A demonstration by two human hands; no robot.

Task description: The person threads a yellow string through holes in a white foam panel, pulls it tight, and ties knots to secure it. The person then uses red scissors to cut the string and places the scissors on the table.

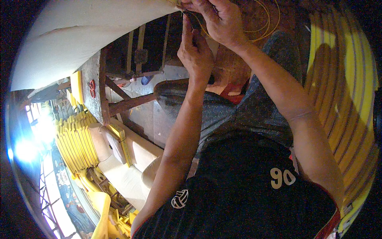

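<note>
A cream, fabric-like sheet (91, 30) with a curved lower edge spans the upper left. At that edge my right hand (225, 24) has its fingers drawn together in a pinch; what lies between the fingertips is too small to make out. Just below, my left hand (195, 55) points its index finger up to the edge, with the thumb apart and the other fingers curled. Thin yellow cord (274, 28) loops to the right of my hands, and a strand of it passes between them. The top of the picture cuts off part of the right fingers.
Beneath the sheet stands a wooden frame (102, 87) with a slanting brace. Yellow slatted pieces (75, 143) are stacked at left, near a pale padded seat (121, 175). Along the right side runs a ribbed yellow surface (350, 79). Bright light comes from the far left.
</note>
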